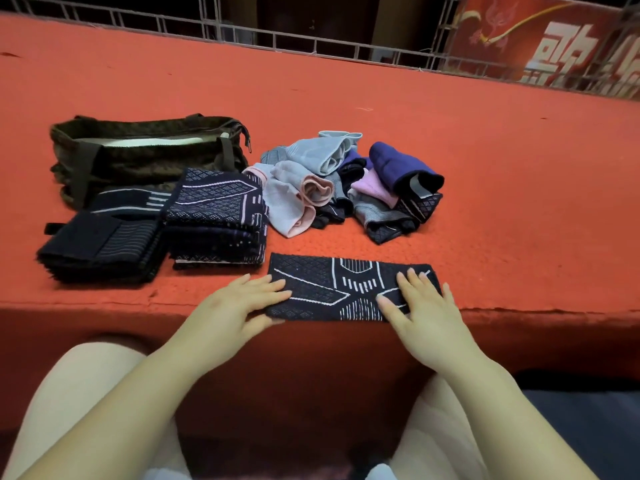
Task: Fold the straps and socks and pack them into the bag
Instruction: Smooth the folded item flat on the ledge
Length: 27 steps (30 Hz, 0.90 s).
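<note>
A dark navy strap with white line patterns (pixel 332 289) lies flat along the near edge of the red surface. My left hand (pixel 235 308) touches its left end with straight fingers, the thumb at the near edge. My right hand (pixel 420 306) presses flat on its right end. Two stacks of folded dark straps (pixel 214 220) (pixel 100 244) sit to the left. Behind them stands an open dark brown bag (pixel 145 150). A loose pile of socks and sleeves (pixel 346 185) in grey, pink, purple and black lies behind the strap.
The red carpeted platform (pixel 485 168) stretches far to the right and back. A metal railing (pixel 311 46) runs along its far edge, with a red banner (pixel 554 43) at the upper right. My knees are below the platform's front edge.
</note>
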Tool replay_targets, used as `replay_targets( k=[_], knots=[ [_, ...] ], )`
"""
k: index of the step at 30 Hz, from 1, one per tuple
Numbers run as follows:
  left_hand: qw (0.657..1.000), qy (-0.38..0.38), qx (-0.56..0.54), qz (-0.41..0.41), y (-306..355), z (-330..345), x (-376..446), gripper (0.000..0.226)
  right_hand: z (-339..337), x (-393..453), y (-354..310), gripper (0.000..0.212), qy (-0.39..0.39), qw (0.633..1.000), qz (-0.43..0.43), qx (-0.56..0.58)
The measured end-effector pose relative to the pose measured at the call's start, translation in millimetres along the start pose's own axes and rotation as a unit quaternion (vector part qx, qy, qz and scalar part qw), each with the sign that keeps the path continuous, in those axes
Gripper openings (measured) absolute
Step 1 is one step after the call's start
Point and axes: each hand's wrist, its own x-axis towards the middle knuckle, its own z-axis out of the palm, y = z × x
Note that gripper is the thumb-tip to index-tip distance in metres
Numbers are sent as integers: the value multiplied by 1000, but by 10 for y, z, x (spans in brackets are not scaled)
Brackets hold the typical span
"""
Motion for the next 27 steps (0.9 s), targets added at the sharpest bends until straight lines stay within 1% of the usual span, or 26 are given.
replay_targets(
  k=[2,4,5,7,9,11,12,14,15,16,17,18,19,20,21,23,25,27],
  knots=[
    [1000,23,-15,-6,23,-49,18,43,-11,-29,-197,77,-19,996,-62,64],
    [999,46,-20,16,150,-103,70,46,20,-84,-445,82,-33,987,-125,98],
    [997,58,-31,30,247,-135,107,45,47,-106,-556,80,-24,984,-144,105],
    [995,69,-60,50,427,-195,177,42,139,-116,-695,63,24,980,-155,122],
    [995,54,-71,44,536,-263,236,40,181,-135,-714,38,60,968,-144,196],
    [995,37,-95,15,527,-312,265,34,152,-184,-663,17,55,940,-111,319],
    [993,35,-116,-4,498,-321,275,29,126,-208,-625,16,48,919,-81,382],
    [983,40,-172,-41,477,-295,305,19,74,-234,-543,35,47,879,-29,474],
    [976,40,-208,-56,498,-263,334,16,39,-246,-513,39,43,861,-13,507],
    [965,40,-249,-65,524,-219,375,13,11,-257,-491,36,40,843,-9,537],
    [955,37,-286,-69,554,-168,424,10,-12,-268,-479,28,33,825,-21,564],
    [947,33,-312,-73,599,-122,485,13,-48,-286,-478,18,32,807,-32,588],
    [943,29,-323,-79,643,-75,553,23,-83,-299,-464,16,47,797,-37,601],
    [941,22,-326,-87,679,-30,625,33,-116,-303,-444,20,76,791,-32,607],
    [941,17,-325,-93,720,14,699,38,-138,-293,-409,24,115,790,-22,602],
    [946,14,-310,-94,771,108,834,35,-161,-244,-313,32,185,801,21,570],
    [960,8,-262,-100,763,206,938,35,-155,-172,-182,38,221,827,55,514],
    [972,-9,-202,-116,742,296,995,31,-132,-100,-29,41,228,865,77,441]
  ],
)
